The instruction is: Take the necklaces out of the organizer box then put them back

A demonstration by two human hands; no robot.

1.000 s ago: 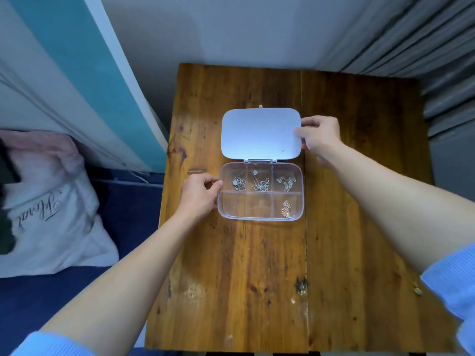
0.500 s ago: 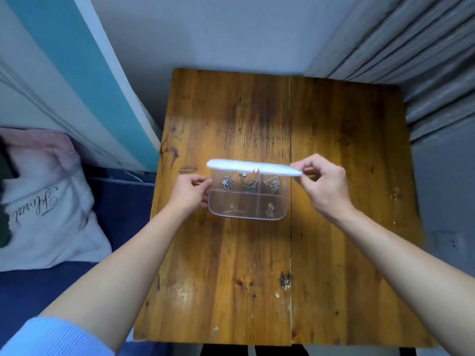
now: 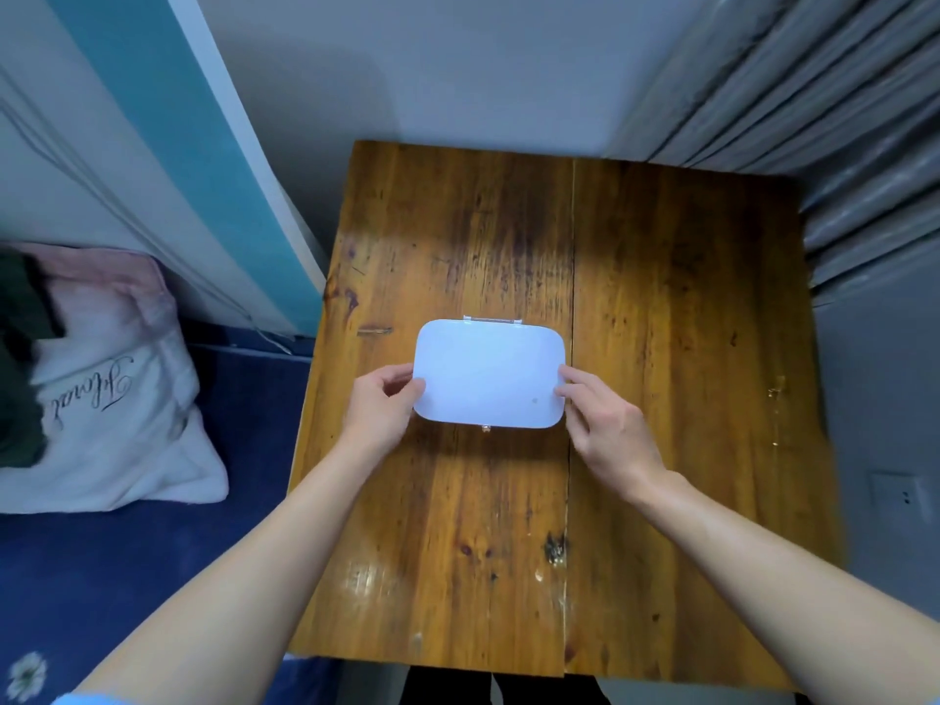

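Sitting near the middle of the wooden table (image 3: 686,348), the organizer box (image 3: 488,374) has its white lid down flat (whatever is inside is hidden), with the hinge (image 3: 492,319) at the far edge and a small latch (image 3: 486,428) at the near one. The left hand (image 3: 379,409) pinches the box's left end between curled fingers and thumb. The right hand (image 3: 605,424) grips the right end likewise. A white pillow (image 3: 101,399) lies off to the left.

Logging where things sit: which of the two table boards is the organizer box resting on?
The left board: the closed organizer box lies wholly left of the seam, which runs just past its right edge.
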